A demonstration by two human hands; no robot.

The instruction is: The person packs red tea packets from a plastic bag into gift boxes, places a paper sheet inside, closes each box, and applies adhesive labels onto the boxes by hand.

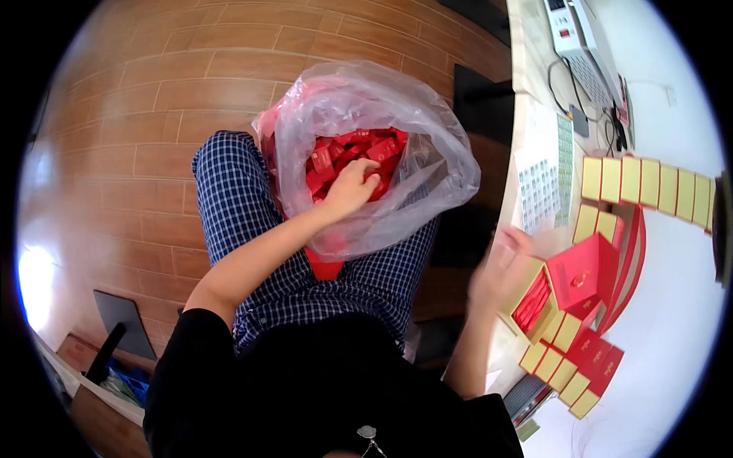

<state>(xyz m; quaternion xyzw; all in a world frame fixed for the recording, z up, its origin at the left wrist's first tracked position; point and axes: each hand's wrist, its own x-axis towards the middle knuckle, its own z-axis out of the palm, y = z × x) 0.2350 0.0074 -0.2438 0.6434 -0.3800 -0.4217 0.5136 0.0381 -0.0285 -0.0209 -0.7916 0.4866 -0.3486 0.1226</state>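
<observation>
Inside a large clear plastic bag (450, 164), my left hand (353, 188) rests over a heap of small red packets (321, 159). Its visible fingers are apart, with nothing seen between them. My right hand (500, 267) is smeared by motion beside an open box (534, 303) on the table at the right; whether it holds anything is unclear. Red packets fill the box's inside, and its raised red lid (584, 272) bears a gold mark. The bag stands between the person's knees, in checked trousers.
Closed red and gold boxes line the table (500, 359), in a back row (649, 182) and a near group (561, 366). Printed sheets (540, 191), cables and a white device (584, 53) lie farther along. Dark stool-like shapes stand beneath the table edge.
</observation>
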